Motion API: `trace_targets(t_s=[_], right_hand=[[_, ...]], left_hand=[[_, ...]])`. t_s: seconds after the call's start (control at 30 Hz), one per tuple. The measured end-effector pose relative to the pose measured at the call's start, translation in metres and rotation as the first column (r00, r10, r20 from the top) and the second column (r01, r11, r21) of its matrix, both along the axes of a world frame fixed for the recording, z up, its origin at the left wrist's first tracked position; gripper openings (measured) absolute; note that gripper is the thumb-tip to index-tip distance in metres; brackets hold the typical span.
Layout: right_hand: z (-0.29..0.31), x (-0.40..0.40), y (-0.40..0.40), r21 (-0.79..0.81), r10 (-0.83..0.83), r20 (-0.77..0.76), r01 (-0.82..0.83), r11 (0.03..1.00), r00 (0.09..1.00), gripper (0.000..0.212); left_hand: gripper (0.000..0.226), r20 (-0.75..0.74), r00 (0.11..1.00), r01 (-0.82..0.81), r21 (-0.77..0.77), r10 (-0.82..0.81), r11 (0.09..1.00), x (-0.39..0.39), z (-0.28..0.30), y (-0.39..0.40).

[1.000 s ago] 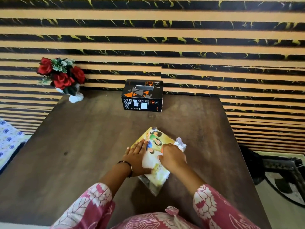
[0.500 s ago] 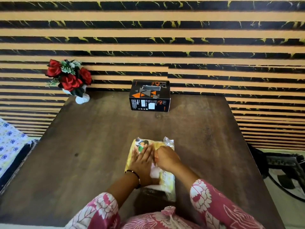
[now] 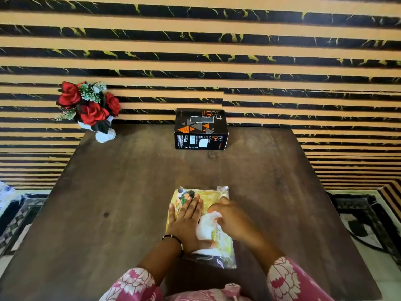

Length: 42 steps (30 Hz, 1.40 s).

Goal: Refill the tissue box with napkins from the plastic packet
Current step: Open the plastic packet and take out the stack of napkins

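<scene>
Table [image 3: 130, 192], 1 packet [image 3: 219, 242], 1 box [image 3: 200, 129], 2 hands

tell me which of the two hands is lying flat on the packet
The left hand, the one with the black wrist band: its fingers lie straight and spread on the plastic packet. The right hand is blurred, fingers curled at the packet's top.

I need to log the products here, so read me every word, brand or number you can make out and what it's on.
Black box, top and front: large orange and grey lettering, seen upside down and too unclear to read.
Black box, front panel: small print and a barcode, too small to read.
Plastic packet: yellow printed wording, blurred, partly under the hands.
</scene>
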State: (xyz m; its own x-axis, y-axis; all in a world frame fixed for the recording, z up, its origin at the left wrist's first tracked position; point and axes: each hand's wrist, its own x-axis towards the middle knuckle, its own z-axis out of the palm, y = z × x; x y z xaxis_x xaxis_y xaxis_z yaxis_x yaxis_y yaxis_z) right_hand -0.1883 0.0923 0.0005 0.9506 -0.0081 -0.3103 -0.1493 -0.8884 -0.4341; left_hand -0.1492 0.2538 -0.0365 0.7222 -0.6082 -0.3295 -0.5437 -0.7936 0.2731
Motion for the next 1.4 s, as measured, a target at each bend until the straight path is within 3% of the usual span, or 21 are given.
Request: trace_targets(t_s=[0.1,0.27,0.5,0.67,0.87,1.0,1.07,1.13,1.2,1.27,1.3,1.33,1.4], right_hand=[[0.008,0.008,0.02,-0.226,0.007,-0.079,-0.025,0.974,0.997,0.032],[0.008,0.024,0.03,-0.314,-0.028,-0.188,-0.033,0.949,0.982,0.03],[0.002,0.02,0.018,-0.106,-0.001,-0.114,-0.011,0.994,0.993,0.018],[-0.005,0.003,-0.001,0.182,-0.147,-0.033,0.151,0.972,0.989,0.036],[-0.008,0.001,-0.001,0.152,-0.122,-0.03,0.125,0.98,0.992,0.028],[0.006,-0.007,-0.016,0.197,-0.212,-0.045,0.217,0.956,0.976,0.046],[0.009,-0.02,-0.038,0.169,-0.331,-0.046,0.334,0.927,0.942,0.044],[0.015,-0.033,-0.059,0.15,-0.526,-0.054,0.528,0.836,0.848,0.038],[0.023,-0.041,-0.067,0.22,-0.742,0.044,0.718,0.661,0.669,0.034],[0.034,-0.046,-0.056,0.352,-0.857,0.215,0.782,0.515,0.468,0.032],[0.038,-0.046,-0.046,0.388,-0.852,0.28,0.759,0.523,0.443,0.03],[0.039,-0.047,-0.037,0.385,-0.824,0.3,0.729,0.566,0.481,0.024],[0.036,-0.047,-0.024,0.36,-0.767,0.19,0.683,0.635,0.613,0.014]], left_hand=[[0.125,0.011,1.0,0.008,-0.017,-0.007,1.0,0.0,-0.005,0.003],[0.125,0.005,1.0,0.01,-0.032,-0.01,0.999,0.002,-0.008,0.002],[0.118,-0.016,0.999,0.029,-0.045,-0.029,0.999,0.001,-0.001,0.006],[0.118,-0.01,0.999,0.034,-0.066,-0.035,0.997,0.002,-0.004,0.005],[0.121,-0.006,0.999,0.035,-0.059,-0.035,0.998,0.003,-0.007,0.006],[0.121,-0.008,0.999,0.03,-0.069,-0.031,0.997,0.004,-0.007,0.007],[0.123,-0.005,0.999,0.032,-0.067,-0.033,0.997,0.004,-0.007,0.007],[0.123,-0.003,1.0,0.027,-0.069,-0.027,0.997,0.004,-0.008,0.006],[0.123,0.0,1.0,0.022,-0.072,-0.022,0.997,0.005,-0.009,0.007],[0.123,-0.001,1.0,0.021,-0.072,-0.021,0.997,0.004,-0.009,0.007],[0.124,-0.002,1.0,0.02,-0.072,-0.02,0.997,0.005,-0.008,0.006],[0.125,-0.001,1.0,0.021,-0.07,-0.021,0.997,0.004,-0.008,0.006],[0.131,-0.002,1.0,0.023,-0.07,-0.023,0.997,0.005,-0.008,0.006]])
